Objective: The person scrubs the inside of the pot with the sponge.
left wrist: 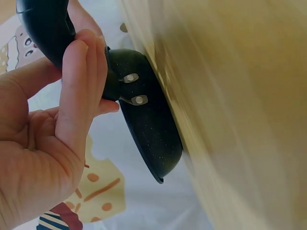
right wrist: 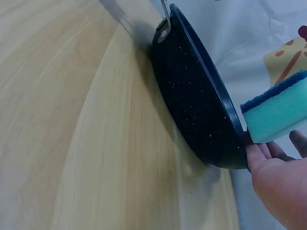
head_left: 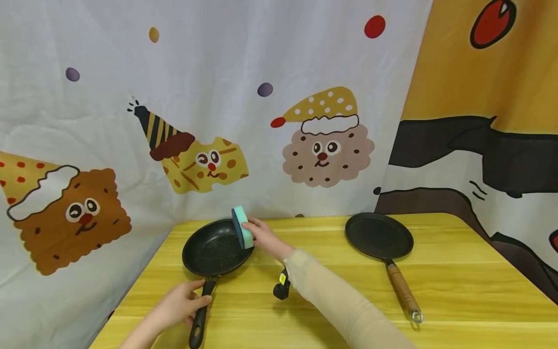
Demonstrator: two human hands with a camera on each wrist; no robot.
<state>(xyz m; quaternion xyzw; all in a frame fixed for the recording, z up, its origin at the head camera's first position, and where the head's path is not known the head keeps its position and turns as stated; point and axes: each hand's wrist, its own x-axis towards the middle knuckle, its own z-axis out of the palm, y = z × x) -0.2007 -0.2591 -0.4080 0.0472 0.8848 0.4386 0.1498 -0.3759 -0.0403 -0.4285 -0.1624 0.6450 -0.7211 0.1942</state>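
A deep black frying pan point(head_left: 213, 254) with a speckled coating sits on the wooden table, its handle point(head_left: 199, 315) pointing toward me. My left hand point(head_left: 180, 303) grips that handle near the pan, thumb on one side and fingers on the other; the left wrist view shows the hand point(left wrist: 62, 120) below two rivets on the pan wall point(left wrist: 153, 129). With my right hand point(head_left: 266, 237) I hold a mint-green sponge point(head_left: 246, 232) with a dark scouring side, upright over the pan's right rim. In the right wrist view the fingers point(right wrist: 261, 153) are by the rim, beneath the sponge point(right wrist: 278, 108).
A flat black pan point(head_left: 379, 235) with a wooden handle point(head_left: 403, 291) lies on the table point(head_left: 471, 271) to the right. Beside my right forearm is a small black object point(head_left: 281, 288) with a yellow label, partly covered by the sleeve. A cartoon-printed curtain point(head_left: 218, 72) hangs behind the table.
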